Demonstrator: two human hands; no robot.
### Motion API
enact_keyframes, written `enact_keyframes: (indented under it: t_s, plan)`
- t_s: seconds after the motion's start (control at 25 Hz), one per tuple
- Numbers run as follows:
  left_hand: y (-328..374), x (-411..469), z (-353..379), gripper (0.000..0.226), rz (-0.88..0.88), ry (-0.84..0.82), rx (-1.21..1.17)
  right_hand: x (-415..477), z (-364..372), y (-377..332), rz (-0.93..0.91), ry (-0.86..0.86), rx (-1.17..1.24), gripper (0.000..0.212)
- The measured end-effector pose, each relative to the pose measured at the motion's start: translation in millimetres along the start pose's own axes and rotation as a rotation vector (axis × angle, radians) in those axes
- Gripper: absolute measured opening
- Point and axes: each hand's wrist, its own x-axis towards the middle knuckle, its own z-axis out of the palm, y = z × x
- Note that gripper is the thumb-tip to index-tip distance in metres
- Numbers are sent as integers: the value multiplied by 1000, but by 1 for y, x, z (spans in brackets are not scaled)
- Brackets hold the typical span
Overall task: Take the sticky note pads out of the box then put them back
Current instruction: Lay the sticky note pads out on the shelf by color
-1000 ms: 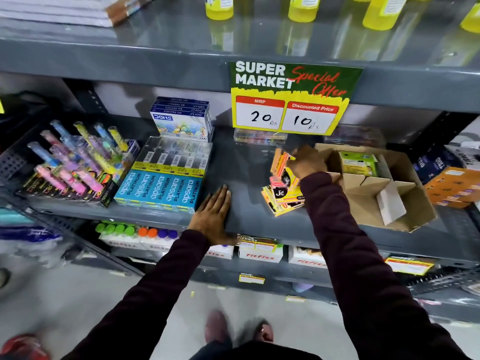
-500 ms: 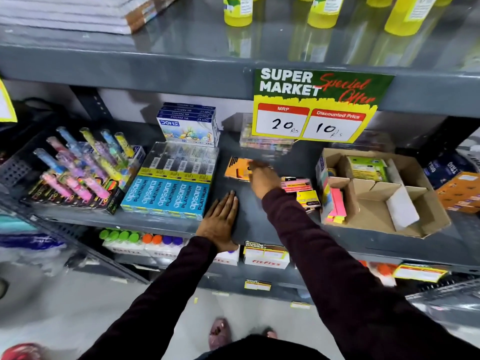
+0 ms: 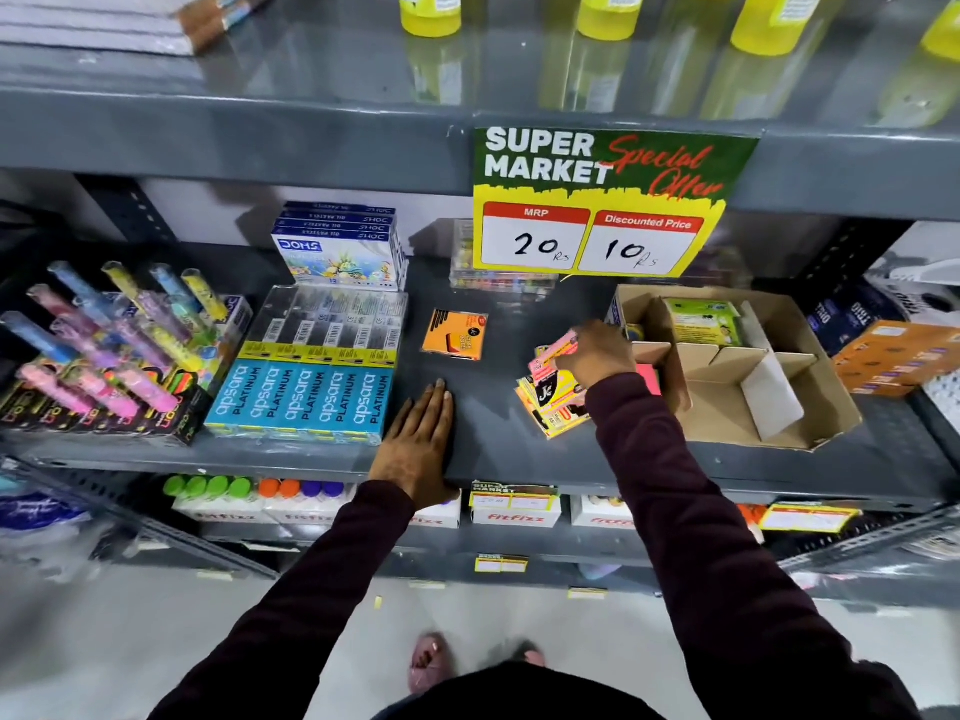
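My right hand [image 3: 602, 356] grips a pink sticky note pad [image 3: 551, 354], lifted just above a small pile of yellow and pink pads [image 3: 550, 407] on the grey shelf [image 3: 493, 449]. An orange pad [image 3: 454, 334] lies alone farther left on the shelf. The open cardboard box [image 3: 779, 407] with dividers stands right of the pile. It holds a green pack [image 3: 704, 322] at the back and a pink pad [image 3: 650, 379] at its left wall. My left hand [image 3: 421, 444] rests flat on the shelf's front edge, fingers apart, holding nothing.
Blue apsara pencil boxes [image 3: 306, 397] and a DOMS box stack [image 3: 337, 246] stand left of my left hand, with glitter tubes [image 3: 104, 350] farther left. A price sign [image 3: 602, 200] hangs from the shelf above. Orange boxes [image 3: 898, 356] sit right of the cardboard box.
My right hand left the orange pad at mid-shelf, moved right to the pile beside the box and picked up a pink pad. My left hand stayed put.
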Motion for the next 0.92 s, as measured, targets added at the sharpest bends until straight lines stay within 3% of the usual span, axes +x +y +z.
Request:
enact_keyframes:
  t_s: [0.12, 0.2, 0.28, 0.4, 0.48, 0.6, 0.76, 0.92]
  plan:
    - [-1, 0, 1, 116, 10, 11, -7, 20, -13, -17, -84, 109, 208, 16]
    - [-2, 1, 1, 114, 22, 16, -4, 39, -13, -30, -21, 226, 289, 27]
    - [-3, 1, 0, 115, 18, 18, 0, 53, 2, -36, -37, 174, 123, 33]
    - [-1, 2, 1, 117, 9, 0, -3, 61, 18, -36, -201, -92, -97, 34]
    - [-1, 2, 0, 116, 6, 8, -9, 66, 7, -32, -188, -207, -42, 38]
    - [-4, 2, 1, 118, 19, -3, -36, 59, -10, -16, -90, -143, -58, 46]
    - [-4, 1, 0, 123, 29, 14, -36, 22, 2, 5, -50, -201, -180, 60]
    - [-1, -1, -2, 122, 10, 13, -43, 7, 5, 1, 47, -46, -124, 59]
